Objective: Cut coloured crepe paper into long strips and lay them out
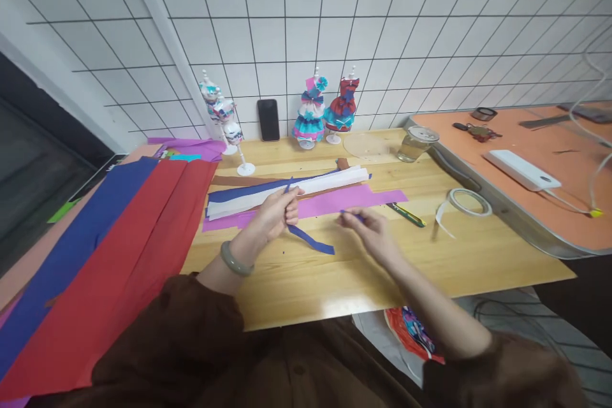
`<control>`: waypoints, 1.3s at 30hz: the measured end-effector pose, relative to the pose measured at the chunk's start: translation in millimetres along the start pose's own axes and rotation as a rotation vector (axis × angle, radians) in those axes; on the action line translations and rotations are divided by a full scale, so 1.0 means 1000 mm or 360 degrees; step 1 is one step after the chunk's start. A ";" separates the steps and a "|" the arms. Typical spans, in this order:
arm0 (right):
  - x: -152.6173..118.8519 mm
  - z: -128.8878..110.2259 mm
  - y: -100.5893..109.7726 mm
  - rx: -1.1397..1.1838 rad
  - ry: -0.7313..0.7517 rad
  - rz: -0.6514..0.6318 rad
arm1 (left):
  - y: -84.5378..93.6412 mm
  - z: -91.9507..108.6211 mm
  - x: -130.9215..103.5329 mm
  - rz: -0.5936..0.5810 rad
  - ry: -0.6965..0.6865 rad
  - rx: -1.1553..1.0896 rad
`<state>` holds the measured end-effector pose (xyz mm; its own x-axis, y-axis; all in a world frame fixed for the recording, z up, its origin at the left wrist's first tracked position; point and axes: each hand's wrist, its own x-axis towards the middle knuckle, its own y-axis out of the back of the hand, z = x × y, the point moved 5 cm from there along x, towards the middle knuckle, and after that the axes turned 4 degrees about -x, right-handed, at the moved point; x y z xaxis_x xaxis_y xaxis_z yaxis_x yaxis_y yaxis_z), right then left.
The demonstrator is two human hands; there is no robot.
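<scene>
Both sets of fingers grip: the right hand (369,228) pinches a blurred blue bit (359,218), perhaps another piece; the left hand (278,211) clasps a narrow, flat blue strip (312,241), its tail bending over the wooden table (296,296).

- Your left hand (277,211) grips a blue strip (313,243).
- Your right hand (371,231) pinches a small blue piece (359,218).
- A green utility knife (407,215) lies near your purple sheet (335,202).

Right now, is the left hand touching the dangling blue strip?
Touching. The head view shows it: the left hand is closed on the blue strip, which comes out from under its curled fingers.
</scene>
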<state>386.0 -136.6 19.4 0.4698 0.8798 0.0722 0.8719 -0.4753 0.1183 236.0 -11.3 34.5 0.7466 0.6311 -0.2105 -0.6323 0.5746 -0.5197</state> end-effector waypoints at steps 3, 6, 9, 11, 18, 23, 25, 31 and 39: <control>-0.011 0.010 -0.070 0.0393 -0.0254 -0.0241 | -0.006 -0.006 -0.012 0.0016 -0.0158 -0.0200; -0.021 0.015 -0.101 0.0376 -0.0336 -0.0377 | 0.010 -0.007 -0.022 0.0202 -0.0398 -0.0057; -0.026 0.008 -0.103 0.0108 -0.0163 -0.0406 | 0.027 -0.017 -0.034 0.0286 -0.0305 0.0147; -0.025 -0.002 -0.100 -0.0229 0.0130 -0.0369 | 0.028 -0.033 -0.043 0.0168 -0.0038 0.0029; -0.032 -0.024 -0.131 -0.1486 0.1069 -0.0306 | 0.020 -0.059 -0.057 0.0179 0.0261 -0.0878; -0.059 -0.026 -0.150 -0.1868 0.1299 -0.0482 | 0.055 -0.052 -0.054 0.0666 -0.0036 -0.0830; -0.069 -0.028 -0.150 -0.1854 0.1370 -0.0538 | 0.063 -0.049 -0.053 0.0683 -0.0044 -0.0843; -0.063 -0.027 -0.136 -0.1700 0.1386 -0.0269 | 0.023 -0.064 -0.061 0.0373 0.0141 -0.0972; -0.038 -0.015 -0.121 -0.1601 0.1112 -0.0266 | -0.020 -0.070 -0.079 -0.0240 0.0247 -0.1296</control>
<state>260.8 -113.1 17.5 -0.0810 0.8845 0.4594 0.2751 -0.4232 0.8633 204.6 -109.2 3.2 0.8686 0.4649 -0.1713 -0.2210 0.0542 -0.9738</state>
